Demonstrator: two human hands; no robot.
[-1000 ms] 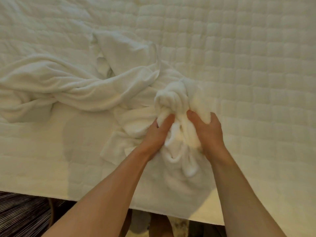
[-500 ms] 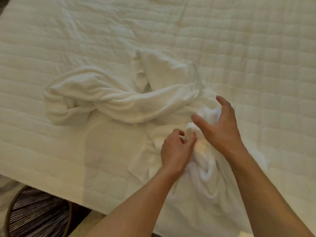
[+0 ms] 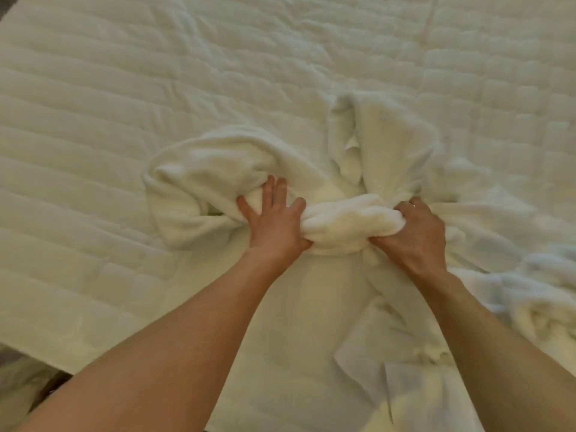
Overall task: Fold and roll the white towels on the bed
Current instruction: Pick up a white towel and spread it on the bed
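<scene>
From the head camera, we see both hands at work on the bed [image 3: 124,88], at either end of a thick rolled towel [image 3: 349,222] that lies crosswise between them. The right hand [image 3: 414,235] is clenched round the roll's right end, fingers curled into the cloth. The left hand [image 3: 274,226] lies flat at the left end, fingers straight and spread, pressing down rather than clasping. Half a second ago the two hands were close together over a bunched heap, the right one splayed and holding nothing. Now they have moved apart and taken up this roll, so we judge that a fresh stretch of rolling or tightening has begun. Beyond the grip and to its left, a loose towel [image 3: 212,169] sprawls in soft folds, touching the left fingertips. A second fold rises just beyond the right hand. To the right of the grip, beside the right forearm, sits a crumpled bundle [image 3: 542,307]; we think it is the heap handled a second ago, now set aside, though we cannot be sure. Nearer us than the grip, between the forearms, a flat sheet of towel [image 3: 420,385] runs toward the bed's edge. We judge the task to be partly done: one roll is taking shape, and the loose towel is not yet folded.
</scene>
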